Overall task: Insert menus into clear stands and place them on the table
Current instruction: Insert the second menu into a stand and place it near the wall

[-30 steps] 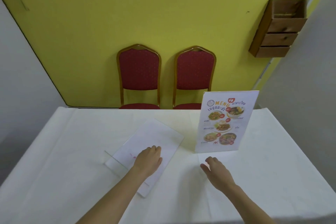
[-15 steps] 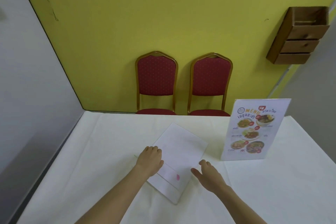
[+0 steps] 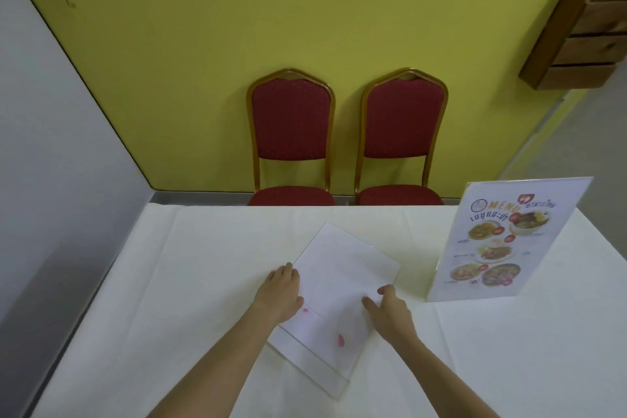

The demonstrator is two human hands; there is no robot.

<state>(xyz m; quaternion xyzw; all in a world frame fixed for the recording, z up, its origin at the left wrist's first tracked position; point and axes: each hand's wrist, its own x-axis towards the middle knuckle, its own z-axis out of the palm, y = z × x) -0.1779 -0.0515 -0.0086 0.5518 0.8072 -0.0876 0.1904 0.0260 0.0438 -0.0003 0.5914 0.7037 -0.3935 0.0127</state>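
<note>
**Second stand lying flat: how we'd grab it**

We're looking at the clear stand [image 3: 334, 309] lying flat near the middle of the white table [image 3: 169, 282], angled so its base end points toward us and its top toward the two red chairs [image 3: 346, 136]. There's a white sheet inside or on it, blank side up, with a bit of pink print ghosting through near the base. We can't tell whether the sheet is fully seated.

Our left hand [image 3: 280, 293] rests on the stand's left edge, fingers loosely together and lying flat, not pinching anything. Our right hand [image 3: 390, 310] touches the right edge, fingers slightly spread with the tips on the sheet. Neither hand has actually closed around it.

Handling-wise, we'd guess it's light, stiff acrylic: rigid enough to lift from one end, but slick, and flat against the cloth there's nothing to get under. Best bet is probably both long side edges, fingertips curled beneath, then tip it up onto the folded base. Squeezing the faces risks smudges and could slide the paper out. The near base lip looks thin, so we'd avoid levering on it.

The finished menu stand [image 3: 502, 241] is upright just beside it on the right, showing colourful food photos.
</note>
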